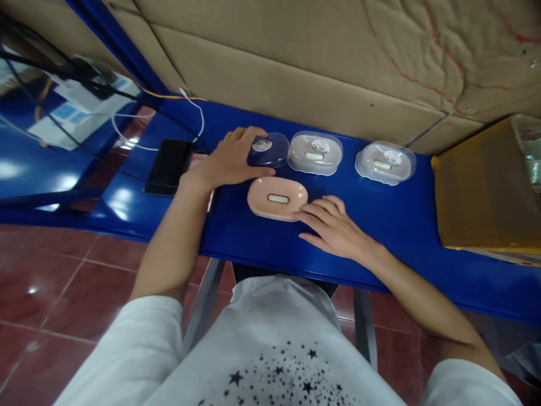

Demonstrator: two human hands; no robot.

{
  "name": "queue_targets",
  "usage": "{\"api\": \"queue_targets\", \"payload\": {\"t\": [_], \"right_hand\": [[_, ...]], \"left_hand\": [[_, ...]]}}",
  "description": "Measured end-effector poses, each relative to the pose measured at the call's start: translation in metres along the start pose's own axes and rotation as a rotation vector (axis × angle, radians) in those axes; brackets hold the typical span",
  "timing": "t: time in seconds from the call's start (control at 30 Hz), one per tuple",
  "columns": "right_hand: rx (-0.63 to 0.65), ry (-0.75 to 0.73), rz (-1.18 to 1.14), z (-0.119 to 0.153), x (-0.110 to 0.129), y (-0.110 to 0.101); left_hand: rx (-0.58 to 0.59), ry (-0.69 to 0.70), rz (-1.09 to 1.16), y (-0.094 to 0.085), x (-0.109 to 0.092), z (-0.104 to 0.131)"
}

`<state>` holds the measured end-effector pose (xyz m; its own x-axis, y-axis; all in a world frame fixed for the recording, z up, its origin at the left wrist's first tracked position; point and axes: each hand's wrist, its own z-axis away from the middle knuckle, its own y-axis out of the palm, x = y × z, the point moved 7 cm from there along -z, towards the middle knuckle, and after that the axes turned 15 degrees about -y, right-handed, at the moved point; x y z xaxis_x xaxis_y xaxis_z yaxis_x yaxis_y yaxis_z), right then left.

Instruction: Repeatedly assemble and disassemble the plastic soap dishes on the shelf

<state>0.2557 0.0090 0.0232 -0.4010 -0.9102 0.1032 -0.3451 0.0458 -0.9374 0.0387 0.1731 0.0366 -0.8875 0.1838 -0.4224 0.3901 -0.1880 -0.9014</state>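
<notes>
My left hand (230,159) grips a clear oval lid (267,150) with a round sticker, holding it just above the blue table (397,217). Right below the lid lies a pink oval soap-dish base (276,198) with a slot in its middle. My right hand (333,226) lies flat on the table, its fingertips touching the right edge of the pink base. Two closed clear-lidded soap boxes, one (315,152) next to the lid and one (385,162) further right, stand along the back of the table.
A black phone (169,166) lies left of my left hand, with white and black cables behind it. A yellow-brown box (486,192) with plastic wrap sits at the right. Cardboard sheets (321,73) line the wall behind. Red floor tiles show below the table edge.
</notes>
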Motion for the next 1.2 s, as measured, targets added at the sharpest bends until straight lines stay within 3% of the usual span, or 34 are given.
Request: {"api": "queue_targets", "payload": {"t": [0.13, 0.33, 0.4, 0.5, 0.6, 0.8, 1.03, 1.2], "right_hand": [[-0.084, -0.060, 0.009, 0.009, 0.002, -0.016], [-0.123, -0.113, -0.032, 0.010, 0.009, -0.018], [-0.133, -0.107, -0.057, 0.009, 0.009, -0.018], [-0.145, -0.087, -0.071, 0.009, 0.006, -0.019], [-0.168, -0.075, -0.076, 0.010, 0.001, -0.020], [-0.182, -0.040, -0.090, 0.014, -0.008, -0.017], [-0.246, 0.016, -0.019, 0.024, -0.014, -0.025], [-0.366, 0.130, 0.018, 0.032, -0.021, -0.041]], "left_hand": [[0.026, -0.036, -0.078, 0.013, 0.005, -0.002], [0.051, -0.032, -0.139, 0.022, 0.005, 0.004], [0.027, 0.031, -0.150, 0.016, -0.005, 0.015], [0.026, 0.219, -0.109, 0.009, -0.036, 0.042], [0.213, 0.400, -0.045, 0.022, -0.068, 0.071], [0.296, 0.409, -0.180, 0.047, -0.081, 0.080], [0.251, 0.469, -0.095, 0.035, -0.090, 0.080], [0.219, 0.391, -0.036, 0.017, -0.075, 0.074]]}}
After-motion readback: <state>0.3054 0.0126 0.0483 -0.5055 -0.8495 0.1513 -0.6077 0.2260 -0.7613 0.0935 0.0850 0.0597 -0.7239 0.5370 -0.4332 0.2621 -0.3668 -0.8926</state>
